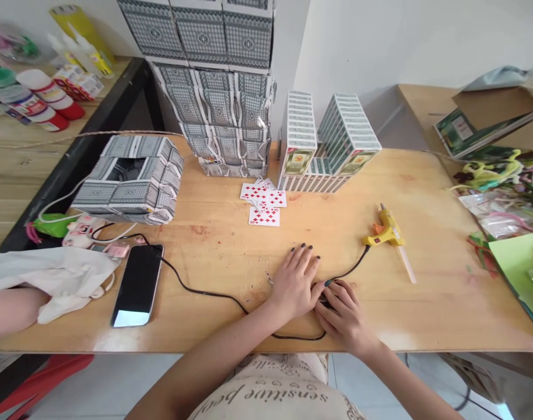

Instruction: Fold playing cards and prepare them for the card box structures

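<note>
Head view: the wooden table (358, 210) stretches out before you. At its back stands the card tower (235, 108), running out of the top of the picture. Right of it is the stack of card boxes (301, 122), two upright columns on a lower base; left and nearer, the hollow card block (133, 193) sits beyond the phone (137, 283).

Your left hand (293, 286) lies palm down near the front edge, fingers straight and loosely spread, its thumb meeting the fingers of your right hand (345, 312). Those right fingers bend over something dark; whether they grip it, you cannot tell from here.

The yellow glue gun (386, 230) lies on its side, free of both hands, beyond and to the right of your right fingers. Its black cord (212, 292) passes under your left forearm, loops to your right hand and emerges beyond the fingertips. Loose playing cards (265, 216) lie ahead of your left fingertips, apart from them.
</note>
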`<state>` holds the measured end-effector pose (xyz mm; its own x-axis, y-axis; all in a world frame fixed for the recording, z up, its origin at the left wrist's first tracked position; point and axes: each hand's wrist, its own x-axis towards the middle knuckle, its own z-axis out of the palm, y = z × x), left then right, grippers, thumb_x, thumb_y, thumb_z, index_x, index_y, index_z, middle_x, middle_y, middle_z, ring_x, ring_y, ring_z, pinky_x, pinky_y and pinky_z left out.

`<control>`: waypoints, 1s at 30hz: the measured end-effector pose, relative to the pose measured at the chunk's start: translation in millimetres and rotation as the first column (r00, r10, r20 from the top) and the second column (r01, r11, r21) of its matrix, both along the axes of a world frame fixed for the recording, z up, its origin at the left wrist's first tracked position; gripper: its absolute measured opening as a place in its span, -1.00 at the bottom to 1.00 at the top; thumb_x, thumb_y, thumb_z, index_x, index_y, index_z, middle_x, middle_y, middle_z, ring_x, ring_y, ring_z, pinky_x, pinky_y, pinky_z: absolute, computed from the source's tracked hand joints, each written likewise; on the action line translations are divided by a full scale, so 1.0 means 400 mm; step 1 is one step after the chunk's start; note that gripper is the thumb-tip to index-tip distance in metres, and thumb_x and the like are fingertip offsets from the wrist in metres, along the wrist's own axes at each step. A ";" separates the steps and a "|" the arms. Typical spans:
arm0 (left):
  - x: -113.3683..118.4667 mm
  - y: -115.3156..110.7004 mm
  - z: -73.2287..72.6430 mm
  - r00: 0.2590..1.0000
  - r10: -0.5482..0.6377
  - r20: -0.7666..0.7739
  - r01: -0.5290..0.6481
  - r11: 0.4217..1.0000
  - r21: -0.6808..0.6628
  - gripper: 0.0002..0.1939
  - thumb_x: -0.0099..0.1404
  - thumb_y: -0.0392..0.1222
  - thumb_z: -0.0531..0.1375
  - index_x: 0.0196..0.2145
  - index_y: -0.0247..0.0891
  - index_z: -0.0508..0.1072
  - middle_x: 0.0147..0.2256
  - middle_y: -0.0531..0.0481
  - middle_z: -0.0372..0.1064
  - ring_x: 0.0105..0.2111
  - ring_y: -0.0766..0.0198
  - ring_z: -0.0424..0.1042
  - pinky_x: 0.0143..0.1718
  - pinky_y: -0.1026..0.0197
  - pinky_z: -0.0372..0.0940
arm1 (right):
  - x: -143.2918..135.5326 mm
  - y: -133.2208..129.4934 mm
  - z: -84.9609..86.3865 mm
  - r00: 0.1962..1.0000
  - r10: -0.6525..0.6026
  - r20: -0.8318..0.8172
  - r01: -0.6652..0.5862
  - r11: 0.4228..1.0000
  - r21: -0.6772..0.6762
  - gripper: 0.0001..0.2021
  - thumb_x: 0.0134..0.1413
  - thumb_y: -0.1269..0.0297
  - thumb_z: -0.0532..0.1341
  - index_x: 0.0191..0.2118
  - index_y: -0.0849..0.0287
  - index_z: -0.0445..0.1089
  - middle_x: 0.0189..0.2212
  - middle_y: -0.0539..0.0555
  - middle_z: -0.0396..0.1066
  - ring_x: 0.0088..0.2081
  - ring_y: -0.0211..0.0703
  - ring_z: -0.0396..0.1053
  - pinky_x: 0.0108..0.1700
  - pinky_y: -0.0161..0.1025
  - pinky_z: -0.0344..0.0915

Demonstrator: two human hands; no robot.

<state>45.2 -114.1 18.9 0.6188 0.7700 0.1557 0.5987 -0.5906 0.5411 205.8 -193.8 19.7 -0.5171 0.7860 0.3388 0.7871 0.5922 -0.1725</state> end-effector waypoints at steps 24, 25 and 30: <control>0.006 0.043 0.001 0.997 0.006 -0.072 -0.003 0.999 0.052 -0.40 0.27 0.15 -0.04 0.13 -0.31 0.20 0.17 -0.18 0.08 0.22 0.00 -0.07 0.21 -0.08 -0.13 | -0.030 -0.002 -0.038 0.994 -0.101 0.036 0.099 0.994 0.054 -0.82 0.07 0.46 0.17 -0.19 0.19 0.44 -0.18 0.23 0.36 -0.07 0.09 0.22 -0.03 0.24 0.18; 0.007 0.049 0.001 0.997 -0.002 -0.074 0.005 0.999 0.052 -0.42 0.28 0.13 -0.04 0.11 -0.30 0.23 0.14 -0.17 0.12 0.20 0.01 -0.03 0.20 -0.06 -0.08 | -0.035 0.000 -0.039 0.992 -0.126 0.026 0.124 0.990 0.059 -0.82 0.07 0.46 0.17 -0.19 0.20 0.44 -0.16 0.25 0.36 -0.05 0.11 0.22 -0.04 0.23 0.19; 0.008 0.073 0.000 0.997 -0.017 -0.070 0.021 0.998 0.063 -0.47 0.29 0.12 -0.04 0.06 -0.28 0.28 0.05 -0.18 0.22 0.13 0.02 0.08 0.16 -0.03 0.01 | -0.053 0.012 -0.044 0.983 -0.179 -0.024 0.181 0.981 0.064 -0.82 0.07 0.45 0.18 -0.19 0.19 0.43 -0.13 0.25 0.36 -0.02 0.13 0.23 -0.06 0.18 0.21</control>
